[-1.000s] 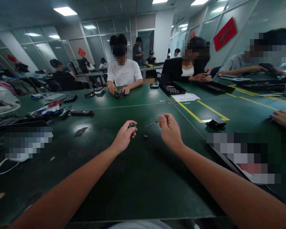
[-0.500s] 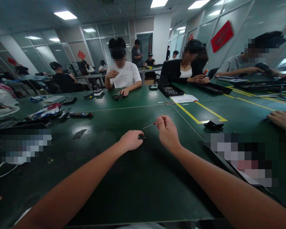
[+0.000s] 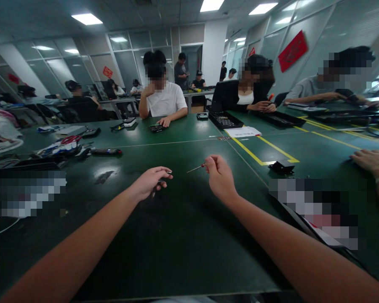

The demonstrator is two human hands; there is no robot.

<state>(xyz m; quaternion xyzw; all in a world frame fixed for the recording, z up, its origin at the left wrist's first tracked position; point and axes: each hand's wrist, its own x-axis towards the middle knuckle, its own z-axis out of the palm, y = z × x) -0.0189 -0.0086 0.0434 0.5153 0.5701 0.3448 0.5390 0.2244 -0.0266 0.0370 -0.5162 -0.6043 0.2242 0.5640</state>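
Note:
My right hand (image 3: pixel 220 176) is closed around a small screwdriver (image 3: pixel 195 169) with a red collar. Its thin metal shaft points left, above the table. To its left, my left hand (image 3: pixel 151 182) has curled fingers, with thumb and forefinger a little apart. A small black part (image 3: pixel 160 182) shows between those fingers, mostly hidden and hard to tell from the dark green table (image 3: pixel 177 244). The screwdriver tip and the left fingertips are apart.
A black marker-like tool (image 3: pixel 106 152) lies to the left, near tangled cables (image 3: pixel 71 140). On the right are a small black bracket-like piece (image 3: pixel 281 167) and another person's hand (image 3: pixel 371 160). Black parts trays (image 3: pixel 225 120) stand across the table, where co-workers sit.
My left hand has moved left, away from the screwdriver tip, and its fingers have loosened. My right hand has shifted only slightly, still holding the screwdriver.

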